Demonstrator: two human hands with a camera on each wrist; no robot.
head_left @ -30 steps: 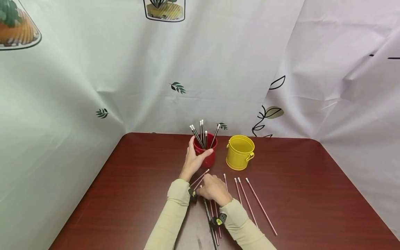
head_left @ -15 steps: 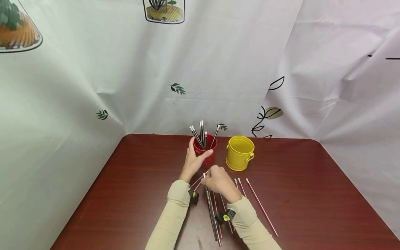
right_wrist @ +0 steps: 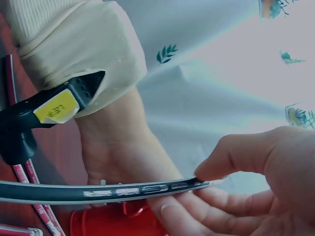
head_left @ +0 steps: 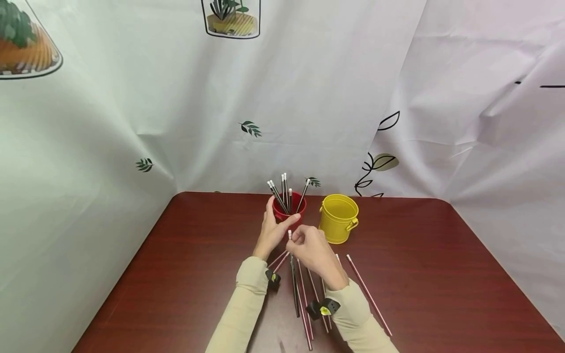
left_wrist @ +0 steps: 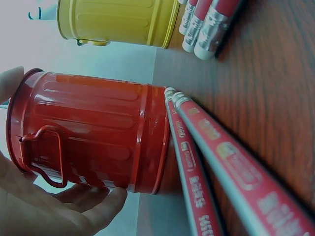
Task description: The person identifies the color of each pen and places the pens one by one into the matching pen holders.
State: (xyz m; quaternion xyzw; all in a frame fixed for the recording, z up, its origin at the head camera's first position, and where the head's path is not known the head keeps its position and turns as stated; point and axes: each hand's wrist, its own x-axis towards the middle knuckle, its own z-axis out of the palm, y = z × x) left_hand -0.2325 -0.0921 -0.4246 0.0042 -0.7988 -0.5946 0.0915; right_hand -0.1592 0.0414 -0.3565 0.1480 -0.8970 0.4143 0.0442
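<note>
My left hand (head_left: 270,233) grips the side of a small red bucket (left_wrist: 98,128), thumb and fingers spread around its wall. Several black pencils (head_left: 284,193) stand in the bucket, white eraser ends up. In front of it, my right hand (head_left: 314,251) pinches another black pencil (right_wrist: 118,192) near its eraser end, between thumb and fingers. The pencil's long end points back toward my body. Two red pencils (left_wrist: 216,152) lie by the bucket's base, below the left wrist.
A yellow bucket (head_left: 337,223) with a side handle stands right of the red one. Several more red pencils (head_left: 370,296) lie spread on the brown table (head_left: 441,274), some partly under my right arm. A white printed cloth (head_left: 309,98) hangs behind.
My right hand has moved up and forward toward the red bucket, drawing the black pencil along with it. My left hand keeps its grip on the bucket.
</note>
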